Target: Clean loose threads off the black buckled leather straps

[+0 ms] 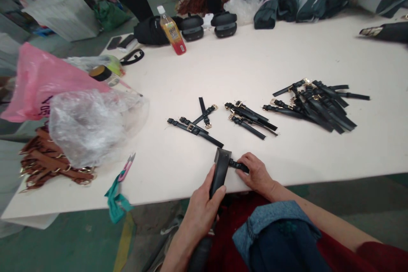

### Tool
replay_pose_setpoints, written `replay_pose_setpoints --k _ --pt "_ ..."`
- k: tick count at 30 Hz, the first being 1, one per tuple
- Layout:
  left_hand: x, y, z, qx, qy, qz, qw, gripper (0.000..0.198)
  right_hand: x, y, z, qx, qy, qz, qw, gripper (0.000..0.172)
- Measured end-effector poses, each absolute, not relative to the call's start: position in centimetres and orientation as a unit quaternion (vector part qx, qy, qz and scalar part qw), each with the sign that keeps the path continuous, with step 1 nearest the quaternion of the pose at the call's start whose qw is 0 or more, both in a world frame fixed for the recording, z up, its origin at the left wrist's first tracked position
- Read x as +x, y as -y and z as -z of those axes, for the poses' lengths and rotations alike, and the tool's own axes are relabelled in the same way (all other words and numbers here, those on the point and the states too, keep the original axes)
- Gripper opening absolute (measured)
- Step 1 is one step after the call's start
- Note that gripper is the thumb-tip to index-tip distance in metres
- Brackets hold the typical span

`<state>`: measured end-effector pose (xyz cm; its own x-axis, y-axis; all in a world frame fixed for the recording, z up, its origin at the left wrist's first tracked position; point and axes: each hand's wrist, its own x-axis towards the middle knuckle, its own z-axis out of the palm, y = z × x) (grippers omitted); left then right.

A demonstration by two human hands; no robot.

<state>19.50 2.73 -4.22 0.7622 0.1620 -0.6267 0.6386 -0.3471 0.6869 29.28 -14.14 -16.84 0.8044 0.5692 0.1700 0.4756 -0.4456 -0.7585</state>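
My left hand is closed round a long, flat black strap-like piece with a greyish upper end. Its lower part runs down past the table's front edge and is partly hidden by my hand. My right hand pinches a short black buckle strap, whose visible end meets the right side of the flat piece. Beyond my hands, several similar straps with gold buckles lie loose. A small bunch of buckle straps sits to their right, and a bigger pile farther right.
Pink-handled snips with a teal cloth strip lie at the front edge. Brown straps, a clear plastic bag and a pink bag crowd the left. A drink bottle and black cases stand behind.
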Motion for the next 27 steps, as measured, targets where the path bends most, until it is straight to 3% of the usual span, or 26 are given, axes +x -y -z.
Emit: replay_pose_setpoints --k 7,14,27 --pt "19.3 -3.8 3.9 0.758 -0.299 0.196 0.546 0.072 29.4 14.0 16.3 -0.854 0.295 -0.085 0.421 0.017" --pt "17.0 -3.7 3.2 0.751 -0.281 0.240 0.548 0.071 29.4 13.8 16.1 -0.863 0.289 -0.086 0.406 0.012" --pt "19.0 -4.4 3.9 0.728 -0.293 0.193 0.589 0.075 30.2 14.7 14.5 -0.872 0.301 -0.081 0.377 0.018"
